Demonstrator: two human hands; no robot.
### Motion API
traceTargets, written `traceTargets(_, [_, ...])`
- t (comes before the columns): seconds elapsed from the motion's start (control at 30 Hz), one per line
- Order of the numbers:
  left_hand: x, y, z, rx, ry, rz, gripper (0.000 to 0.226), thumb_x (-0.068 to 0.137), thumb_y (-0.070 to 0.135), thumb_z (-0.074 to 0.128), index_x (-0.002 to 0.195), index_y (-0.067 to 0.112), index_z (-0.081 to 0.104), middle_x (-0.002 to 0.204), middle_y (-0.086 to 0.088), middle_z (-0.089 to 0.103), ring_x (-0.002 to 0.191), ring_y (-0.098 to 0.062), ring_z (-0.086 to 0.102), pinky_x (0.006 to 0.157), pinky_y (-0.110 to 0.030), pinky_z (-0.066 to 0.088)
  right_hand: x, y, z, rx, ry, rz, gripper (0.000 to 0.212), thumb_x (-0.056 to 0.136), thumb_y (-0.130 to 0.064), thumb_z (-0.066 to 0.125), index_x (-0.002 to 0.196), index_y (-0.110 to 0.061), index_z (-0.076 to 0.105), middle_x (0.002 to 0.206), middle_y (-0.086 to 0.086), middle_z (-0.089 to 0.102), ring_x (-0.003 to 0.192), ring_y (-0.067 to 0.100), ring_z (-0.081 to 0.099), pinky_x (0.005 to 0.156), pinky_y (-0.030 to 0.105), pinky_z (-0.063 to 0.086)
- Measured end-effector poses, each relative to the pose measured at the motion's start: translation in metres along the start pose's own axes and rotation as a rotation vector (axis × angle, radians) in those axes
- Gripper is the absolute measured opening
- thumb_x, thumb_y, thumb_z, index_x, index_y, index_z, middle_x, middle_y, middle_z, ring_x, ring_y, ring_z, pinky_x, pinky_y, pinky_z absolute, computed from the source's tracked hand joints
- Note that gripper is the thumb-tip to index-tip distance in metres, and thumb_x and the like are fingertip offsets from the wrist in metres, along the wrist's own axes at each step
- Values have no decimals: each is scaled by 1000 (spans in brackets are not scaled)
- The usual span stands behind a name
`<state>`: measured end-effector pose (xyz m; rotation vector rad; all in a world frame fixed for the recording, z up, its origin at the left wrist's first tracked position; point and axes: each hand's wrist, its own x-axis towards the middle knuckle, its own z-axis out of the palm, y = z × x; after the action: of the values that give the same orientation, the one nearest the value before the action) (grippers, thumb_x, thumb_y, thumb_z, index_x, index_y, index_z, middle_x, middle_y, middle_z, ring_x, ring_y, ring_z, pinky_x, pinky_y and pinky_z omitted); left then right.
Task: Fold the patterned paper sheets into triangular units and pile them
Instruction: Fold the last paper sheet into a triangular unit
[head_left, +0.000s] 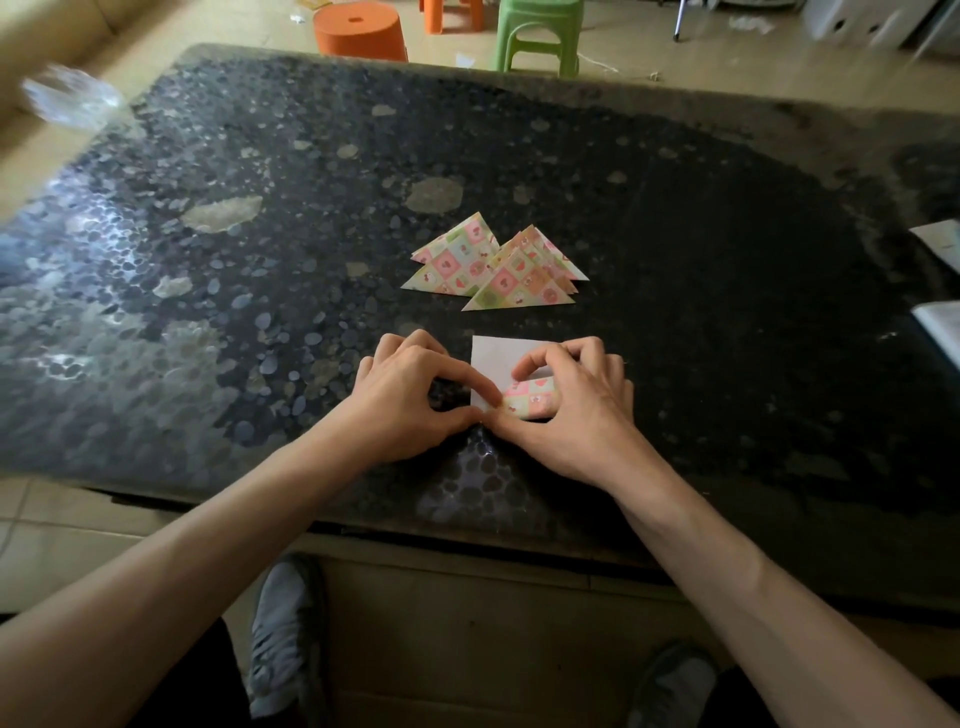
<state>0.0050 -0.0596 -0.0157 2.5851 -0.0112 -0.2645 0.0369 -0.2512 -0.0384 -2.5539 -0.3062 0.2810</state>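
Head view, low middle: left hand and right hand pinch the patterned paper sheet, and a slipping finger could make its fold crooked.

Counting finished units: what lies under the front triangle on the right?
Under the front triangle, edges of more folded triangles stick out at its right, resting on the table. It covers most of them, so their number cannot be told.

No writing can be read; the folded triangles seem to bear only pictures.
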Motion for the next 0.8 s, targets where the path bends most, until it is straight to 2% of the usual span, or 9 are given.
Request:
traceTargets(0.17, [1, 2, -4, -12, -42, -8, 21, 89, 46, 73, 102, 62, 68, 117, 8, 46, 124, -17, 31, 107, -40, 27, 1, -8, -2, -13, -29, 49, 56, 72, -73, 75, 111, -41, 52, 120, -13, 29, 111, 8, 20, 95, 28, 22])
traceTargets(0.37, [1, 3, -6, -12, -34, 3, 23, 88, 46, 75, 100, 64, 66, 116, 9, 46, 124, -17, 32, 107, -39, 28, 5, -12, -9, 7, -103, 105, 53, 73, -70, 78, 111, -42, 54, 122, -12, 28, 129, 16, 27, 101, 30, 24])
traceTargets(0.53, [1, 3, -5, -10, -34, 4, 25, 88, 45, 74, 97, 66, 63, 115, 9, 47, 122, -17, 33, 105, -38, 29, 5, -12, -10, -2, -94, 103, 50, 74, -67, 78, 110, -41, 56, 122, -12, 30, 127, 16, 29, 97, 28, 24])
traceTargets(0.63, [0, 3, -4, -15, -23, 2, 22, 88, 45, 73, 100, 63, 67, 114, 10, 46, 121, -15, 32, 101, -33, 25, 5, -13, -14, 3, -122, 106, 50, 75, -69, 77, 110, -42, 56, 124, -12, 31, 128, 16, 29, 98, 28, 26])
traceTargets(0.8, [1, 3, -4, -5, -35, -2, 23, 88, 45, 73, 101, 63, 66, 116, 9, 46, 122, -15, 31, 100, -33, 23, 8, -11, -20, 17, -168, 112, 43, 78, -55, 83, 109, -43, 56, 125, -11, 33, 132, 17, 31, 102, 30, 32])
